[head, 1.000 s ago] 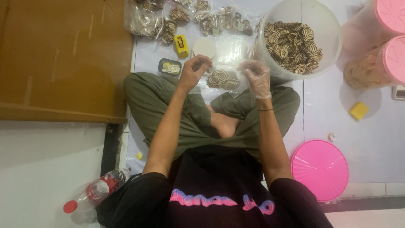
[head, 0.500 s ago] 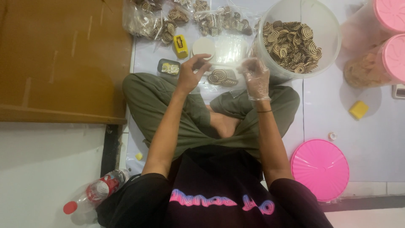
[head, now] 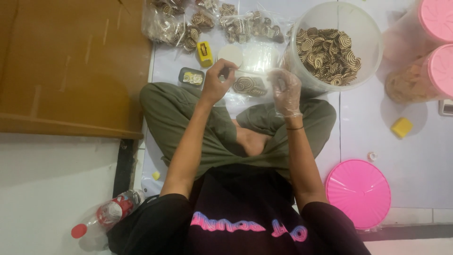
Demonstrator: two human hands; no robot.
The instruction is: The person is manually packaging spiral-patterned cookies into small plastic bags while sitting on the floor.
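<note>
The bare left hand (head: 214, 85) was pinched shut on one end of the mouth of a small clear plastic bag of brown-and-cream spiral cookies (head: 248, 85), and the right hand (head: 285, 89), in a thin clear disposable glove, was closed on the other end, so the bag's top edge ran taut between them. The bag hung just above the person's crossed legs, over the white floor sheet (head: 415, 156), near that sheet's far edge.

In my judgement, the thin film could have slipped from the gloved fingers, since glove on plastic grips poorly; the bag would then have tipped and spilled cookies onto the lap. Pulling the mouth too hard could also have torn it or cracked the brittle cookies inside.

Right of the bag stood a large translucent white plastic bucket (head: 363, 28), partly filled with the same spiral cookies, touching the right knee. Along the sheet's far edge lay several clear filled cookie bags (head: 198, 23). Just this side of them sat a small yellow block-shaped object with a dark window (head: 204, 53), a round cream disc (head: 230, 54) and a small dark tray (head: 190, 76) holding pale pieces. At the far right corner stood two translucent jars with pink ribbed lids (head: 436, 47); a loose pink ribbed lid (head: 358, 193) lay near the sheet's near edge, a small yellow cube (head: 401, 127) between them.
</note>
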